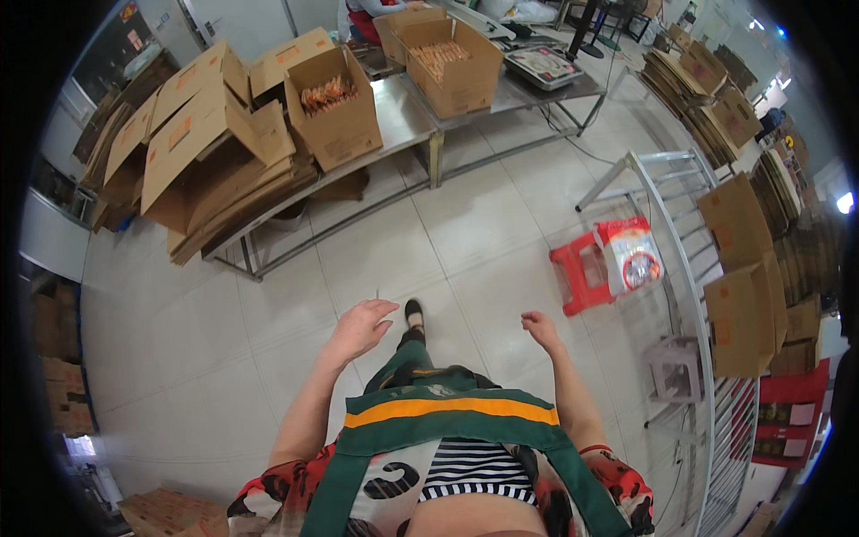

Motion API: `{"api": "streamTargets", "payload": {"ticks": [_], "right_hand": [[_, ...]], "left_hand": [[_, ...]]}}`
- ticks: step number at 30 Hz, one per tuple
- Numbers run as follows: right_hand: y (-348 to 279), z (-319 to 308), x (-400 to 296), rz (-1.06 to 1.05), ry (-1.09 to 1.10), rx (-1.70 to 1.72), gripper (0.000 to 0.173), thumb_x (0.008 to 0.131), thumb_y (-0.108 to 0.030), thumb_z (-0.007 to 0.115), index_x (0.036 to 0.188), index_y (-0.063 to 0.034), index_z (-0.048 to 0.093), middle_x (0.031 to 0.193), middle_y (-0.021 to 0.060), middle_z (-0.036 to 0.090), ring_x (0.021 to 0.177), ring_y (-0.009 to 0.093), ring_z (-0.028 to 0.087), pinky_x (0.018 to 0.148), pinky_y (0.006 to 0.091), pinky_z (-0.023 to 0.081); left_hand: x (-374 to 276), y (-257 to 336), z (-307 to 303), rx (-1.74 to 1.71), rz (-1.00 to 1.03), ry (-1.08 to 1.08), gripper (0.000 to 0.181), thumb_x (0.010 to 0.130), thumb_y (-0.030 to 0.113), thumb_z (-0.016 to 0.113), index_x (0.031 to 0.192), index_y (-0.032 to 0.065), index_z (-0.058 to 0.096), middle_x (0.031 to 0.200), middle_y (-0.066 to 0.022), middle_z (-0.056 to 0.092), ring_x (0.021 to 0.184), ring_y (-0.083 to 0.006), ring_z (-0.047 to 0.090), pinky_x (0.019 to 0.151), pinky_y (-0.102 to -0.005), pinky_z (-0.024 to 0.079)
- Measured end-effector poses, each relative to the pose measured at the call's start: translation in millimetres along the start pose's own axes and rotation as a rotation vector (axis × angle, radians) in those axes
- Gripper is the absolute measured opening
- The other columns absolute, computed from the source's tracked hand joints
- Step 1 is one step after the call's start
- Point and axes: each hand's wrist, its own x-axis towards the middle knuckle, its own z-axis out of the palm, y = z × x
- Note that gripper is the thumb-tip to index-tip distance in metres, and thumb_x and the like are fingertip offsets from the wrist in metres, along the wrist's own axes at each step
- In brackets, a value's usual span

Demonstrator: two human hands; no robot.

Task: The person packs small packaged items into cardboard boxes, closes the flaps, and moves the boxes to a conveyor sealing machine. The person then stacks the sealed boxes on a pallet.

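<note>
Both of my hands hang in the air over the tiled floor [429, 235], to either side of my green apron [449, 409] with its yellow band. My left hand [362, 325] holds nothing, its thumb and fingers apart. Empty as well, my right hand [540, 329] has its fingers loosely curled, left of a red plastic stool [580, 275] that bears a printed bag [634, 258]. Ahead stands a metal table [399, 111] with an open cardboard box [342, 124] of packaged goods and a second filled box [460, 74] beside it.
Empty cartons [194, 134] and flattened cardboard [255, 194] are heaped at the table's left end. A scale [545, 66] sits on its right part. A metal rack [678, 235] with cartons [745, 315] and a grey stool [674, 369] stand at right. A person [369, 17] is behind the table.
</note>
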Motion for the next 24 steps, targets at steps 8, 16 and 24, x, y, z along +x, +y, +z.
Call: {"api": "streamTargets", "payload": {"ticks": [8, 16, 24], "right_hand": [[-32.9, 2.2, 142.8, 0.111, -0.160, 0.418, 0.028, 0.083, -0.016, 0.055, 0.107, -0.0024, 0.060, 0.086, 0.0046, 0.065, 0.075, 0.010, 0.059, 0.064, 0.0238, 0.047], [172.3, 43.1, 118.1, 0.375, 0.193, 0.586, 0.030, 0.088, -0.026, 0.047, 0.097, -0.0020, 0.062, 0.087, 0.0129, 0.066, 0.076, 0.023, 0.064, 0.070, 0.0350, 0.051], [78.7, -67.1, 359.8, 0.732, -0.084, 0.317, 0.015, 0.078, -0.018, 0.058, 0.079, -0.0051, 0.066, 0.078, 0.0082, 0.065, 0.069, 0.017, 0.062, 0.059, 0.0315, 0.049]], "left_hand": [[279.2, -87.4, -72.0, 0.078, 0.148, 0.164, 0.028, 0.078, 0.010, 0.059, 0.106, 0.0056, 0.061, 0.105, -0.0115, 0.062, 0.101, -0.0299, 0.056, 0.084, -0.0380, 0.047], [603.9, -98.3, -127.5, 0.018, 0.219, 0.142, 0.043, 0.080, 0.017, 0.061, 0.121, 0.0099, 0.052, 0.123, -0.0116, 0.053, 0.116, -0.0289, 0.046, 0.096, -0.0368, 0.040], [835.9, -234.8, -75.2, 0.334, -0.193, -0.161, 0.061, 0.071, 0.027, 0.064, 0.126, 0.0059, 0.046, 0.115, -0.0200, 0.056, 0.107, -0.0358, 0.053, 0.091, -0.0436, 0.044]]}}
